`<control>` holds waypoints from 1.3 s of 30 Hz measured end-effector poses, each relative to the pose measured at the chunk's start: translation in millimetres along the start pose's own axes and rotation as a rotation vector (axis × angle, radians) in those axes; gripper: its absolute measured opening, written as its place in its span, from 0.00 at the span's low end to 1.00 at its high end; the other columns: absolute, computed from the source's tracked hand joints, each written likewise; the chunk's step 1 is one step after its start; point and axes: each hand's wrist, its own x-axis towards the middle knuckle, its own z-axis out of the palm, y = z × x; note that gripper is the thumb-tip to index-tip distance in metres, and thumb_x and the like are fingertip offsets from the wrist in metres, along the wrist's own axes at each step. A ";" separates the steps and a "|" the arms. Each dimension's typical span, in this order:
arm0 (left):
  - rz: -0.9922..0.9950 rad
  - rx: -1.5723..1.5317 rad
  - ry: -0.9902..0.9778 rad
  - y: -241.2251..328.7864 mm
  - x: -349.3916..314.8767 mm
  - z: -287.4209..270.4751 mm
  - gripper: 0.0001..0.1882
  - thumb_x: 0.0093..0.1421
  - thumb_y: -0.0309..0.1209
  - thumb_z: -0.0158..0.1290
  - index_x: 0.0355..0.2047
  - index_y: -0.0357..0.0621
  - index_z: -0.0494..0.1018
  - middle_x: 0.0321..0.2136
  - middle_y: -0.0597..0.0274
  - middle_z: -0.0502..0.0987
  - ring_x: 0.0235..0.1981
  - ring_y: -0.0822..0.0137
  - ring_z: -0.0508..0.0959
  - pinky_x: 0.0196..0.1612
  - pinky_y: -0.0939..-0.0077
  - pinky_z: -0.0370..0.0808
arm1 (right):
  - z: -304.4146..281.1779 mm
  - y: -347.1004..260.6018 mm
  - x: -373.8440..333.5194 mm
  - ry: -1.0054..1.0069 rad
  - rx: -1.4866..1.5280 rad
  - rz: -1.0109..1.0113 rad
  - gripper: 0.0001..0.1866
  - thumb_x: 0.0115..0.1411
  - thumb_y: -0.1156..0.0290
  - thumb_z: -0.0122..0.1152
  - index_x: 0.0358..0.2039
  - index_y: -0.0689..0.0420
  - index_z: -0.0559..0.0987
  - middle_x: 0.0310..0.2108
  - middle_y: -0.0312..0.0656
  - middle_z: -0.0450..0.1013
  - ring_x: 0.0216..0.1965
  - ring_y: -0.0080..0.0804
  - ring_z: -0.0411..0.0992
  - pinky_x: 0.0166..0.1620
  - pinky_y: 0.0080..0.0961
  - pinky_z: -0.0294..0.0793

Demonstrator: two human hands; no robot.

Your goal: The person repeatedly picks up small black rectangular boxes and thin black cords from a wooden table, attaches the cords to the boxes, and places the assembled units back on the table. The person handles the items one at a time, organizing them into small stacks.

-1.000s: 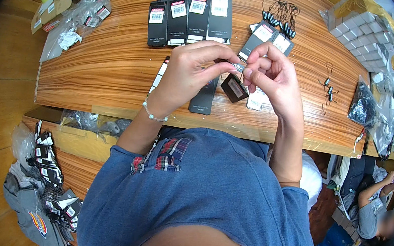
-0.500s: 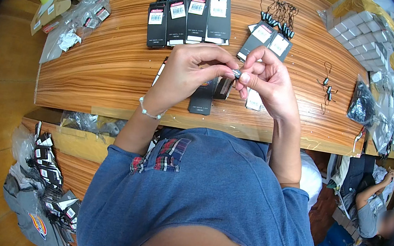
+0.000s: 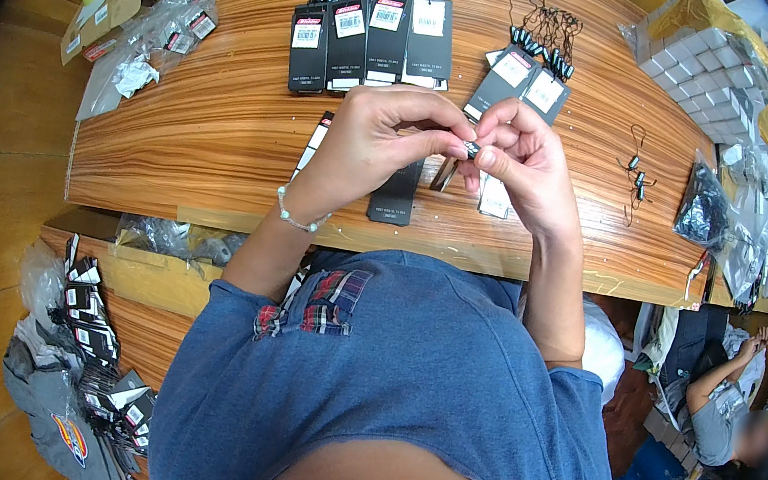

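My left hand (image 3: 389, 133) and my right hand (image 3: 533, 168) meet above the table's near half. Each pinches the small black plastic fastener (image 3: 472, 149) of a tag string between thumb and forefinger. Below the fingertips hangs a dark hang tag (image 3: 443, 175), seen nearly edge-on; its string is too fine to follow. Lying under my hands are a black hang tag (image 3: 393, 200), another tag (image 3: 312, 147) partly behind my left wrist, and a white-labelled tag (image 3: 496, 199) beside my right hand.
Stacked black hang tags (image 3: 428, 45) with bunched strings lie at the far middle, and more tags (image 3: 544, 94) right of them. Loose strings (image 3: 640, 185) with fasteners lie farther right. Plastic bags and small white boxes (image 3: 698, 63) fill the right edge. Another person (image 3: 723, 415) sits at right.
The fastener and my fingertips have shifted slightly right. The hanging tag has turned from showing its face to nearly edge-on. The other person's hands have moved slightly.
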 end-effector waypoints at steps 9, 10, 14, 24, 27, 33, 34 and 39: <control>0.278 0.431 0.036 -4.8 5.0 -1.8 0.11 0.48 0.29 0.58 0.33 0.39 0.75 0.32 0.58 0.74 0.35 0.66 0.72 0.40 0.74 0.68 | -5.3 -6.0 1.0 -0.096 -0.033 0.105 0.08 0.58 0.71 0.53 0.35 0.62 0.70 0.24 0.40 0.72 0.24 0.22 0.70 0.30 0.16 0.70; 0.307 0.497 0.114 -3.2 6.3 3.1 0.13 0.49 0.31 0.58 0.35 0.39 0.74 0.34 0.58 0.72 0.37 0.64 0.71 0.42 0.72 0.67 | -7.4 -4.3 1.5 -0.073 0.007 0.102 0.08 0.58 0.72 0.53 0.35 0.62 0.70 0.24 0.40 0.72 0.24 0.22 0.70 0.29 0.16 0.69; 0.218 0.223 0.172 -26.8 -2.5 7.7 0.20 0.53 0.35 0.55 0.43 0.39 0.66 0.41 0.56 0.67 0.44 0.61 0.66 0.49 0.70 0.62 | -12.4 6.0 2.7 0.028 0.250 0.028 0.07 0.58 0.71 0.52 0.35 0.60 0.69 0.25 0.41 0.71 0.24 0.23 0.69 0.27 0.16 0.67; -0.189 -0.388 -0.151 -48.2 -2.2 31.6 0.19 0.58 0.21 0.46 0.50 0.38 0.58 0.43 0.58 0.68 0.45 0.71 0.69 0.49 0.76 0.66 | -28.1 6.5 3.0 0.201 0.250 -0.134 0.07 0.58 0.69 0.50 0.35 0.59 0.68 0.26 0.42 0.69 0.21 0.20 0.65 0.24 0.15 0.65; -0.264 -0.314 -0.181 -47.1 1.8 32.0 0.19 0.58 0.22 0.47 0.50 0.38 0.59 0.41 0.59 0.70 0.44 0.71 0.70 0.49 0.76 0.66 | -36.7 5.4 -0.1 0.354 0.044 -0.177 0.04 0.54 0.73 0.50 0.31 0.57 0.68 0.30 0.41 0.69 0.20 0.17 0.61 0.24 0.13 0.62; -0.183 -0.069 -0.211 -48.3 7.7 32.0 0.17 0.58 0.23 0.47 0.49 0.39 0.63 0.43 0.62 0.70 0.46 0.71 0.70 0.50 0.76 0.66 | -56.9 2.5 -6.2 0.260 0.282 -0.091 0.03 0.52 0.74 0.50 0.29 0.57 0.69 0.31 0.37 0.64 0.26 0.18 0.60 0.28 0.15 0.60; -0.214 -0.064 -0.230 -45.7 9.6 29.8 0.17 0.57 0.23 0.47 0.48 0.39 0.64 0.43 0.62 0.70 0.47 0.71 0.69 0.51 0.76 0.66 | -56.9 3.6 -7.2 0.257 0.327 -0.089 0.04 0.53 0.73 0.51 0.29 0.57 0.69 0.30 0.37 0.64 0.26 0.18 0.60 0.28 0.15 0.60; -0.258 -0.026 -0.285 -36.4 13.3 20.4 0.17 0.57 0.22 0.47 0.47 0.39 0.64 0.46 0.61 0.69 0.49 0.70 0.69 0.51 0.77 0.65 | -62.9 12.3 -11.2 0.210 0.641 -0.067 0.06 0.57 0.70 0.51 0.33 0.58 0.69 0.32 0.39 0.66 0.26 0.19 0.62 0.28 0.17 0.62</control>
